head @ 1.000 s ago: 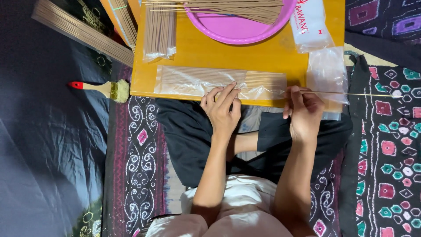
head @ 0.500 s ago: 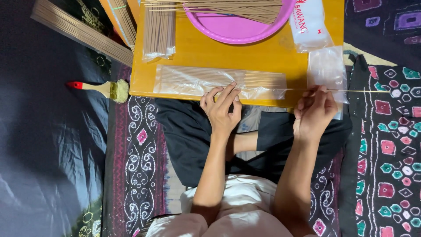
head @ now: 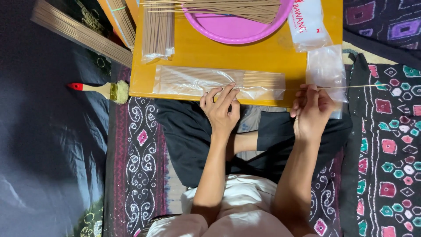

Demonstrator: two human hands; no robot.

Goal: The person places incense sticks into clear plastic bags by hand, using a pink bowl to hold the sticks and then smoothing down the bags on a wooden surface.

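While the left hand (head: 220, 109) presses flat on the clear plastic sleeve of incense sticks (head: 219, 82) at the near edge of the yellow bench (head: 272, 55), fingers spread and gripping nothing, the right hand (head: 312, 112) has its fingertips pinched around one thin stick (head: 351, 87) that juts out toward the right of the frame. That sleeve, lying across the middle of the frame, already looks well stocked, its stick ends bunched near its right-hand mouth. Plenty is left loose, though: a pink basin (head: 237, 30) at the top centre carries a heap of sticks, and a tied bundle (head: 158, 33) sits beside it to the left. Empty clear bags (head: 326, 70) wait just above the right hand, so by my reckoning the bagging is only partly through. Off the bench, at the left, a red-handled brush (head: 100, 89) lies on the patterned cloth.
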